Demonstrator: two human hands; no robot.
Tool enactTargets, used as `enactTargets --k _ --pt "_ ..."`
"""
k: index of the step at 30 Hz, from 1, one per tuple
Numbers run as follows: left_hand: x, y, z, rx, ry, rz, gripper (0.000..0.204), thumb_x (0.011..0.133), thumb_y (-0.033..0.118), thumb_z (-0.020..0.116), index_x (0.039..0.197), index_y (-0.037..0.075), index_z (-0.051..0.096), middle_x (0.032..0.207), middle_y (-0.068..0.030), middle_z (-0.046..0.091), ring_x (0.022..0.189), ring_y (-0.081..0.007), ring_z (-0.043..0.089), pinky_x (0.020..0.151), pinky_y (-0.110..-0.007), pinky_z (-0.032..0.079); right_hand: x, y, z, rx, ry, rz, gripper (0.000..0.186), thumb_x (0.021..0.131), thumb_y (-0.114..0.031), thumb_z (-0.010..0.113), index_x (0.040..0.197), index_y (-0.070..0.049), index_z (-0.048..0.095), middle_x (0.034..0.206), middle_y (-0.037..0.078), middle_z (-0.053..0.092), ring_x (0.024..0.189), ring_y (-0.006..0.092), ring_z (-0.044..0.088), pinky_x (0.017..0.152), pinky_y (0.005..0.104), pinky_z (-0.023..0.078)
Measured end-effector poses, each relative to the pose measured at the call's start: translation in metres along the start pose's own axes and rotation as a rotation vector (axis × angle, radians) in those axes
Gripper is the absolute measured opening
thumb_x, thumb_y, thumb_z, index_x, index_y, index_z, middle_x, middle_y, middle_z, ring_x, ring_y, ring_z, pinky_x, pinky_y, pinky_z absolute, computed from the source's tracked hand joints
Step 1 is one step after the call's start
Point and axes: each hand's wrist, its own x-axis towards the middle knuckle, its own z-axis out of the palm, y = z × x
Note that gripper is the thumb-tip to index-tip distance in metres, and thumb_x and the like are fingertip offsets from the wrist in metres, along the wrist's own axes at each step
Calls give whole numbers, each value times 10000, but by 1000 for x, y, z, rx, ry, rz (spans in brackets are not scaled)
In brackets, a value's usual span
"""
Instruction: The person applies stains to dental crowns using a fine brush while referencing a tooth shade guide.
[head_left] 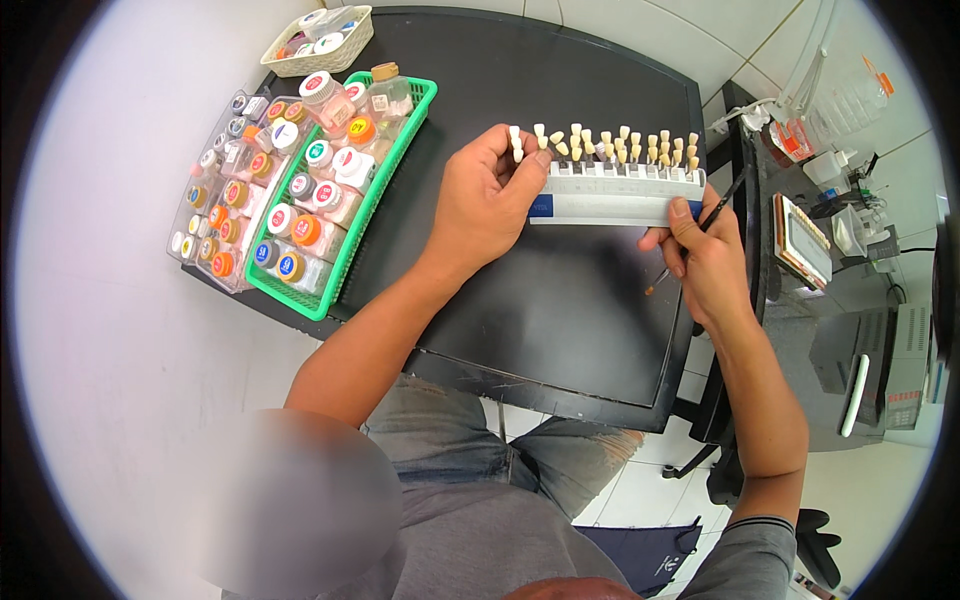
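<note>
A white dental shade guide [612,198] with a blue end panel and several tooth-shaped tabs along its top is held above the black table. My left hand [488,195] is closed round its left end, thumb by the tabs, beside a pale tooth tab [516,143] at the fingertips. My right hand [705,255] grips the right end with the thumb on the front, and also holds a thin black brush [733,192] slanting behind the guide, its orange tip pointing down.
A green basket [428,90] and a clear tray [180,240] of small jars stand at the left of the table [520,310], with a cream basket [275,63] behind. At right are another shade case [800,245], a plastic bottle [855,90] and a grey machine [905,365].
</note>
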Motion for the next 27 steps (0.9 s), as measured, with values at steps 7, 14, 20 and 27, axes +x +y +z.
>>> enactTargets --k 7,14,20,27 --pt "0 3 -2 206 39 51 175 1111 189 658 1068 19 667 942 22 676 839 -31 546 752 -227 457 -2 2 2 25 3 46 320 1158 -154 565 1401 52 587 1050 137 731 728 139 714 469 238 369" --pt "9 6 -10 -8 73 23 186 1121 194 628 1067 20 664 922 -31 720 848 -75 596 818 -263 497 -7 -3 9 -26 -51 93 292 1152 -132 561 1364 68 586 1072 158 737 736 147 719 460 244 370" --pt "23 5 -27 -244 218 50 175 1137 207 600 1122 39 642 1148 -85 702 1117 -213 730 947 -342 551 -12 -10 11 -143 -127 212 282 1130 -108 583 1345 75 590 969 156 742 655 144 713 463 239 366" --pt "20 17 -29 -570 146 -96 136 1161 194 576 1176 68 528 1253 -148 679 1154 -342 762 937 -405 661 -17 -12 21 -235 -104 206 313 1114 -107 611 1371 62 552 981 148 745 742 186 793 460 252 385"
